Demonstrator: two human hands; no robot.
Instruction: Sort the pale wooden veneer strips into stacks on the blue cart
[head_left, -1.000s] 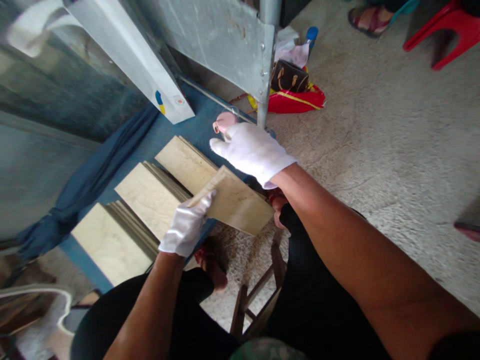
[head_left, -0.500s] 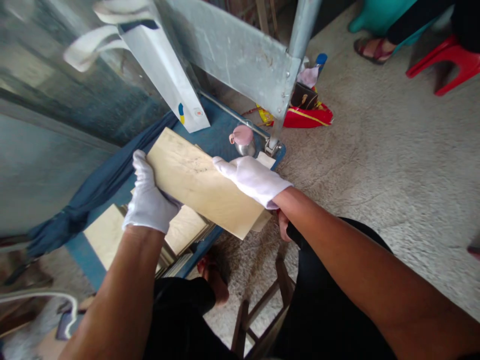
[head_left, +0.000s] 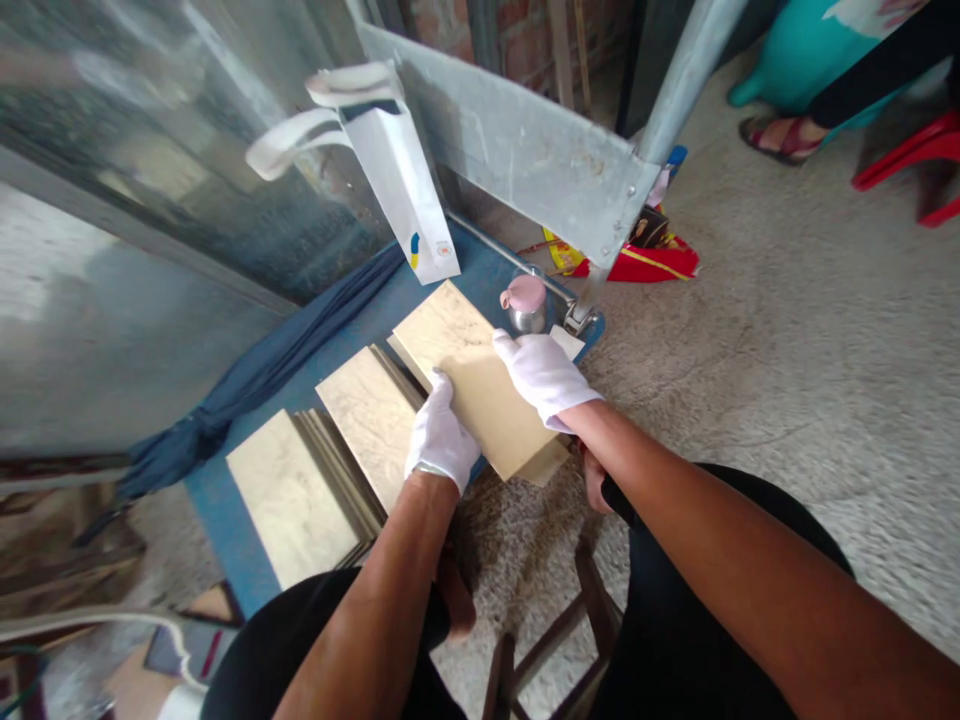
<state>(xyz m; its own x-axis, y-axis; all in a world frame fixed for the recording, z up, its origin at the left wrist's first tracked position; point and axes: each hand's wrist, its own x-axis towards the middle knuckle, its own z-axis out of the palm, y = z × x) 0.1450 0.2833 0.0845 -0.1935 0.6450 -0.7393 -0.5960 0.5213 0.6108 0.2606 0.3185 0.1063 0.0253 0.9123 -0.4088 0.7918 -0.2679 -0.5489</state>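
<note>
White-gloved, the left hand [head_left: 441,440] and right hand [head_left: 541,375] lay spread on a beige tile [head_left: 474,385] topping the far stack [head_left: 546,464], I saw remotely, beside two further tile stacks [head_left: 289,495] on the blue table [head_left: 217,535].

Top ceramic tile [head_left: 480,390]: cream, faintly veined, rectangular — lying flat, slightly askew on the far stack
Middle tile stack [head_left: 367,430]: same cream face, edges fanned a little — just beside the top tile
Near tile stack [head_left: 289,500]: same tiles, leaning in overlapping layers — at the blue board's [head_left: 225,540] end
</note>
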